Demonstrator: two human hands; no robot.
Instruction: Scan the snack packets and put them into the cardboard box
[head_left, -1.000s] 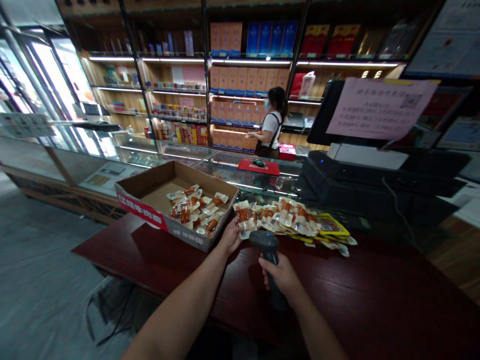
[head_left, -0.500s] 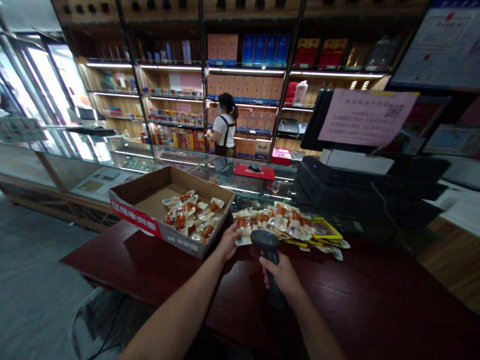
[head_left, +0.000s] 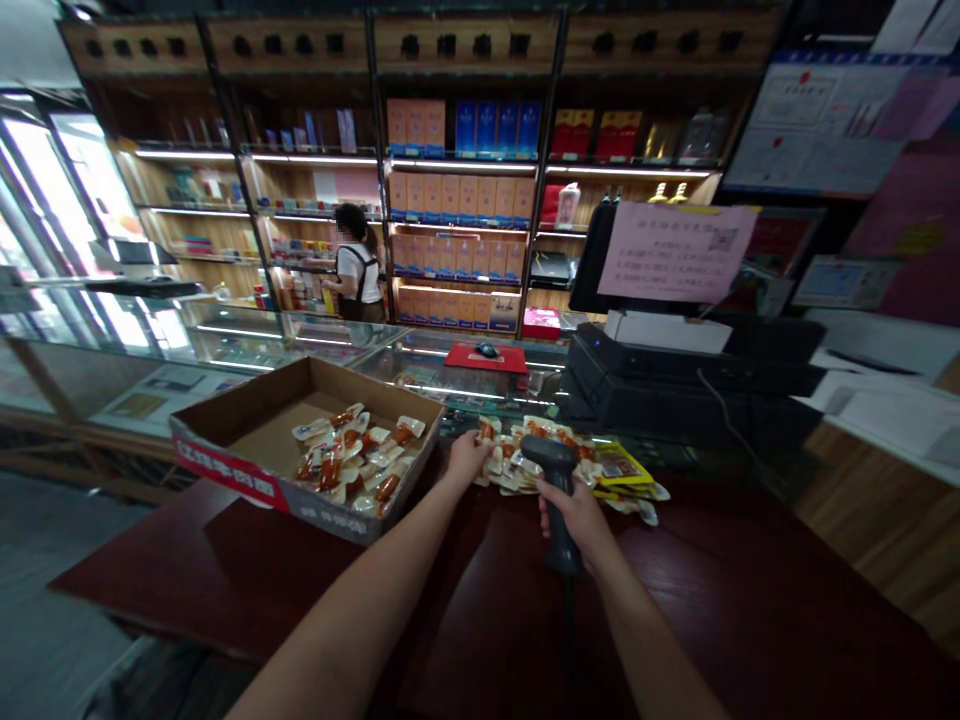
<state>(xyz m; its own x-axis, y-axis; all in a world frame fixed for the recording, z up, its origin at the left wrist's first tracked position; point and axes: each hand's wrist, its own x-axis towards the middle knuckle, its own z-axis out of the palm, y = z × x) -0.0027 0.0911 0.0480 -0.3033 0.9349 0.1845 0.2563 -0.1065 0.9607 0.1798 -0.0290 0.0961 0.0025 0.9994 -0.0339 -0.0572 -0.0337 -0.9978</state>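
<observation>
My right hand (head_left: 576, 517) is closed round the grip of a dark barcode scanner (head_left: 553, 470), its head pointing at a pile of snack packets (head_left: 592, 462) on the dark red counter (head_left: 712, 620). At the left end of that pile, my left hand (head_left: 467, 458) pinches one snack packet (head_left: 491, 458). To the left stands an open cardboard box (head_left: 225, 465) with several more of the same packets (head_left: 352, 460) inside.
A black till with a monitor and a pink paper notice (head_left: 671, 255) stands behind the pile. Glass display cases (head_left: 300, 340) run along the back, with a red mouse mat (head_left: 484, 357). Another person (head_left: 352, 278) stands at the lit shelves (head_left: 465, 200).
The view has swung up and to the right. My right hand has lifted the scanner closer to the pile. The person at the back has walked left along the shelves.
</observation>
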